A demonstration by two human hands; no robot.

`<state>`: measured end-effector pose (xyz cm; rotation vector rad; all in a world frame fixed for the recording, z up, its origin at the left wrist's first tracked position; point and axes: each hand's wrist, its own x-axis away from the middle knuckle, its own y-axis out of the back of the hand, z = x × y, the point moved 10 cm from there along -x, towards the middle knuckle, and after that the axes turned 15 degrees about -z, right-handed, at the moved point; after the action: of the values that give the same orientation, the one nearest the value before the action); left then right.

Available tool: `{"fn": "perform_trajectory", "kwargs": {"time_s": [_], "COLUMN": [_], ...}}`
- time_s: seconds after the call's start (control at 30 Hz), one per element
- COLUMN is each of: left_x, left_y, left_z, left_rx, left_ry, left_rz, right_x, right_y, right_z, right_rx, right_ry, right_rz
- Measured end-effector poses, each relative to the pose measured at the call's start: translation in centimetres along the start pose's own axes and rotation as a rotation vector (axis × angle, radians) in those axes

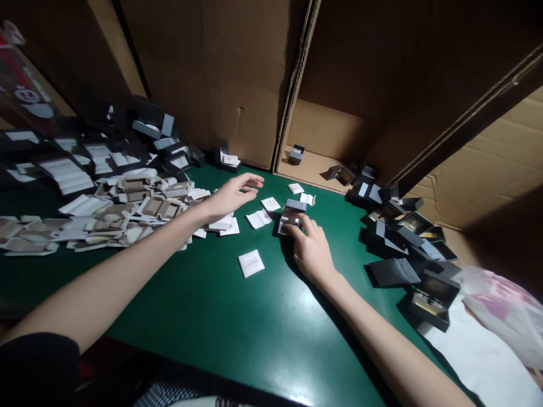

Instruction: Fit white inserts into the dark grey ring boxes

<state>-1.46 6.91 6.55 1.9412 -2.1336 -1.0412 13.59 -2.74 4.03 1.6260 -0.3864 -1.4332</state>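
My right hand (311, 247) rests on the green table (220, 316), its fingers closed around a small open grey box (290, 215) with a pale lining. My left hand (234, 194) hovers above the table with fingers spread and holds nothing. It is just right of a heap of white and tan card inserts (127, 212). Small white cards (251, 263) lie loose on the table between and in front of both hands.
Several dark open boxes (407, 237) are piled at the right, more dark boxes (139, 141) at the back left. Large cardboard cartons (339, 102) stand along the back, one with a few grey boxes inside. White and pink plastic bags (496, 322) lie at the lower right.
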Motion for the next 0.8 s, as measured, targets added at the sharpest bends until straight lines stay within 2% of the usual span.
{"fn": "perform_trajectory", "kwargs": {"time_s": [0.07,0.13,0.27,0.37,0.6,0.8], "left_x": [-0.1,0.3,2.2,3.3,2.8,2.4], "left_y": [0.4,-0.1,-3.0,-4.4,-3.9,-3.9], "left_z": [-0.3,-0.7,-1.7,-2.0,-1.8,-1.3], "left_rx": [-0.072,-0.24,-0.463,-0.562,-0.77,-0.664], "left_ry": [-0.042,-0.135,-0.419,-0.545,-0.512,-0.48], "left_rz": [-0.031,0.007,0.186,0.246,0.183,0.171], "right_x": [0.0,0.0,0.0,0.0,-0.1,-0.2], "right_y": [0.0,-0.1,-0.1,0.0,0.5,1.7], "right_z": [0.0,0.0,0.0,0.0,0.2,0.7], "right_rx": [-0.005,-0.008,-0.016,-0.019,-0.074,-0.18], "right_ry": [-0.001,0.0,-0.002,-0.004,0.004,0.029], "right_rz": [0.001,0.002,-0.001,-0.003,-0.054,-0.15]}}
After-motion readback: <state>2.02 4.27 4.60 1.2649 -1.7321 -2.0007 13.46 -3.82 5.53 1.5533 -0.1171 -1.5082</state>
